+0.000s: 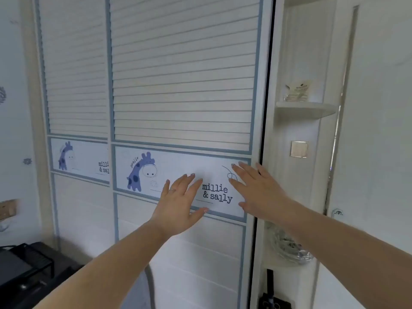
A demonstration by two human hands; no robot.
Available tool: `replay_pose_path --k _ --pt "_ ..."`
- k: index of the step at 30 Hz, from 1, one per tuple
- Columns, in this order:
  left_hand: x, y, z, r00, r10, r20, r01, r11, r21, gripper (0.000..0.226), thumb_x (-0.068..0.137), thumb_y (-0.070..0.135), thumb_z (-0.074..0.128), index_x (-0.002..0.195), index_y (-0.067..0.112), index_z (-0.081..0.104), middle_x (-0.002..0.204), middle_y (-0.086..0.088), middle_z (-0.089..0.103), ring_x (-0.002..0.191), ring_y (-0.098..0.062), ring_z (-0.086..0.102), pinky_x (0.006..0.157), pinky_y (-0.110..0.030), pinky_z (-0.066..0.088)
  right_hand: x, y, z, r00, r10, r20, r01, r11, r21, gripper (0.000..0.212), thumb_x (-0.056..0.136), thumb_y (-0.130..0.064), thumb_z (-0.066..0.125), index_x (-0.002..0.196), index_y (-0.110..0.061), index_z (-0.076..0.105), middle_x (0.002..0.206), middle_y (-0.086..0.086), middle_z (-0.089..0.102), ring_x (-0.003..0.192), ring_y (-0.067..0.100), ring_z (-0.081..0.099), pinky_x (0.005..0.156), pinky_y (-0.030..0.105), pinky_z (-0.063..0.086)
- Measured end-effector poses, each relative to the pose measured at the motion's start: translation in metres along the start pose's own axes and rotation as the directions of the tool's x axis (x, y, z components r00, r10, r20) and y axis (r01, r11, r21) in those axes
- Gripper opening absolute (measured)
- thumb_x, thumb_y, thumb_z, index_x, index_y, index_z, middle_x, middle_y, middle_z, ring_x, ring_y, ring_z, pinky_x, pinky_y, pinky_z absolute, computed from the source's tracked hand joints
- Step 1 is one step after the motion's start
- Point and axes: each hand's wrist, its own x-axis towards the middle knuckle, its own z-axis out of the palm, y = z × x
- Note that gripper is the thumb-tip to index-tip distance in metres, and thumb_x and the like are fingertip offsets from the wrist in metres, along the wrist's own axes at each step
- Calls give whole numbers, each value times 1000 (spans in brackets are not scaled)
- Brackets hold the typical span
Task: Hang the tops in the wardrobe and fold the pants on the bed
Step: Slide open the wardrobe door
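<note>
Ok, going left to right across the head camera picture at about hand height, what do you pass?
Wall socket → left door's giraffe panel → purple giraffe → left hand → "millie & sally" lettering → right hand → wall switch.

Two hands, the left hand [178, 197] and right hand [256, 188], two slatted wardrobe doors [182, 74] (each carrying one giraffe panel [142, 170], so two), one corner shelf [305, 107], and one wall switch [299, 149].
</note>
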Motion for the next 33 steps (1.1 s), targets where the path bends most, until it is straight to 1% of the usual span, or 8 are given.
replay_pose_path --k 3,5,9,12,21,25,30,33 --pt "26 -14 35 998 -58 11 59 995 -75 84 79 78 21 141 44 -24 156 5 -24 144 -20 -21 114 -49 -3 31 0 22 1000 -10 -6 9 992 -123 78 92 -53 46 152 -22 7 158 12 -16 145 30 -15 108 57 -20" --pt "44 -21 62 998 -66 -20 64 993 -104 89 75 81 20 138 45 -32 152 5 -34 140 -20 -31 111 -50 -6 50 -1 39 1000 -10 9 11 983 -184 84 89 -58 47 152 -23 3 155 11 -23 144 32 -19 103 61 -26" --pt "74 -34 103 992 -86 -93 74 990 -120 93 76 82 21 144 39 -25 153 0 -34 141 -22 -31 109 -54 -2 79 -2 59 999 -15 29 22 967 -252 89 86 -62 49 152 -23 2 147 13 -32 142 32 -26 97 66 -30" --pt "83 -40 125 988 -120 -95 108 987 -119 92 76 83 16 145 37 -22 154 -4 -30 142 -28 -27 111 -60 5 92 -10 69 1000 15 19 -9 961 -276 94 83 -67 48 151 -25 -1 146 15 -38 134 31 -39 92 72 -29" --pt "90 -63 150 976 -136 -170 109 981 -159 94 80 78 31 152 25 0 159 -14 -7 145 -35 -10 106 -64 12 114 -27 76 999 22 -23 -28 961 -276 100 81 -68 49 146 -25 -13 149 15 -35 140 32 -30 93 77 -22" --pt "87 -87 147 977 -145 -158 117 978 -171 94 79 79 30 151 24 5 158 -13 -8 145 -35 -9 108 -62 12 135 -42 75 999 -2 -39 -8 961 -277 98 82 -68 48 149 -25 -8 150 16 -33 140 34 -29 92 77 -24" --pt "82 -122 139 976 -159 -147 135 977 -164 91 82 75 31 151 16 16 158 -17 -1 145 -37 1 109 -60 20 168 -65 76 996 -37 -77 17 969 -245 89 87 -60 48 151 -24 -2 146 17 -38 136 35 -35 91 75 -27" --pt "74 -135 138 973 -193 -127 168 969 -182 91 82 74 31 151 18 13 158 -15 -3 146 -33 -1 112 -55 17 187 -79 75 996 -52 -78 32 971 -237 86 89 -55 49 151 -22 1 149 17 -34 138 34 -32 92 74 -27"
